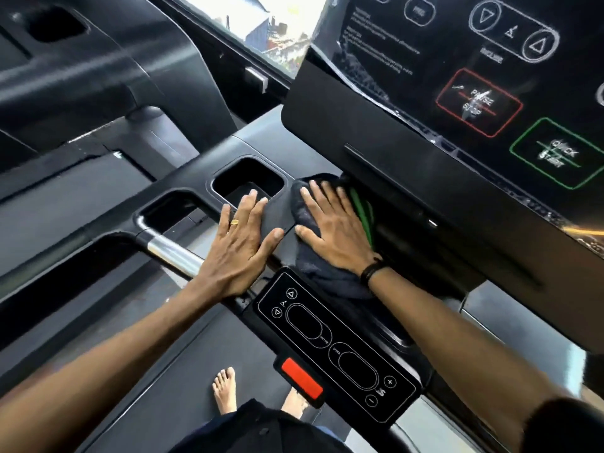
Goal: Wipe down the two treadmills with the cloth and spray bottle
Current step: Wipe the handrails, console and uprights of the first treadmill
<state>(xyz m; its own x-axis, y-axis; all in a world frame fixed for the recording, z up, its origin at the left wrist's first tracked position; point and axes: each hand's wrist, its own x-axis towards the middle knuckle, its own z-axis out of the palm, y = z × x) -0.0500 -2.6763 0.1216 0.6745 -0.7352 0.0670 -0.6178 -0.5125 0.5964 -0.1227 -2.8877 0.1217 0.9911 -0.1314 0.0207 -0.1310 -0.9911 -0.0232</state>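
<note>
The right hand (333, 230) pressed a dark cloth (313, 269) flat-fingered on 1 treadmill console (183, 178), left hand (242, 237) spread alongside; wiping likely continues sideways.

A single view is given, taken from a camera worn on the head and aimed forward and steeply down. The scene is seen close up, at arm's length, through a wide lens by which straight edges are bent toward the borders. The frame is tilted, so that the treadmill console tray (183, 178) runs from lower left to centre. The upright display panel (457, 76) is caught in the upper right, very near the lens. Both forearms are seen entering from the lower corners, and bare feet (225, 390) on the belt are looked down upon at bottom centre. A second treadmill (81, 70) is taken in at upper left.
</note>
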